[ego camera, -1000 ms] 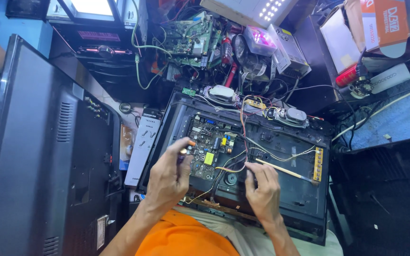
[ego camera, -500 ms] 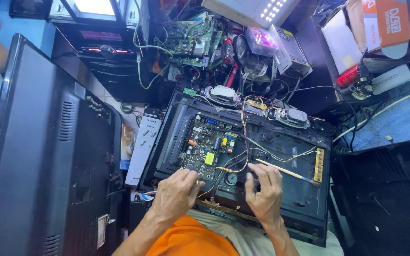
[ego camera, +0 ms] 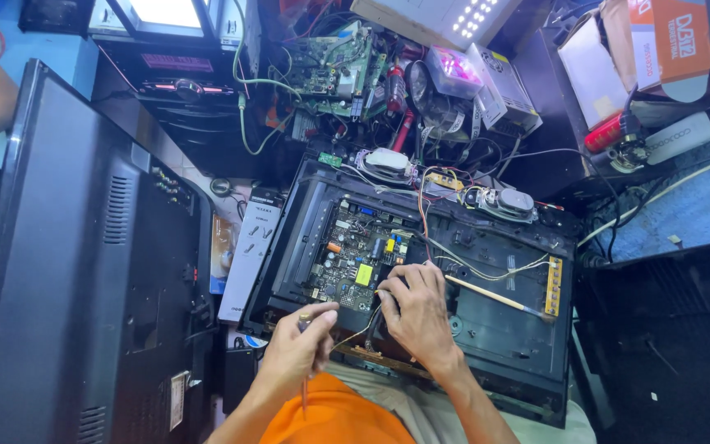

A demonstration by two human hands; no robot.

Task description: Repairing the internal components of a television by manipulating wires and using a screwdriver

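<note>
A person in an orange garment works over an opened black flat-screen television chassis [ego camera: 421, 329] lying back-side up on a crowded repair bench. The left hand [ego camera: 299, 352] is curled closed around a thin metal-tipped tool [ego camera: 305, 322], apparently a soldering iron or probe, whose orange cord runs down past the wrist; the hand sits at the near-left edge of the chassis, just below the green circuit board [ego camera: 353, 256]. The right hand [ego camera: 417, 309] rests palm down inside the chassis, just right of the board's lower corner, its fingers bent and pressed together over a bundle of thin wires [ego camera: 353, 335]; whether they actually pinch anything cannot be told from this angle.

The board, studded with a yellow transformer [ego camera: 363, 274] and small orange and blue parts, occupies the left half of the chassis interior. A thin pale stick [ego camera: 486, 293] lies across the right half, pointing toward a narrow yellow-brown board strip [ego camera: 553, 286] at the chassis's right edge. Two small oval speakers [ego camera: 511, 202] sit along the far edge.

To the left, a large black television back cover [ego camera: 84, 271] stands tilted, and a grey remote control [ego camera: 250, 251] lies between it and the chassis. Beyond, a second bare green circuit board [ego camera: 332, 70] leans among tangled cables, and an orange cardboard box [ego camera: 671, 41] sits at top right.
</note>
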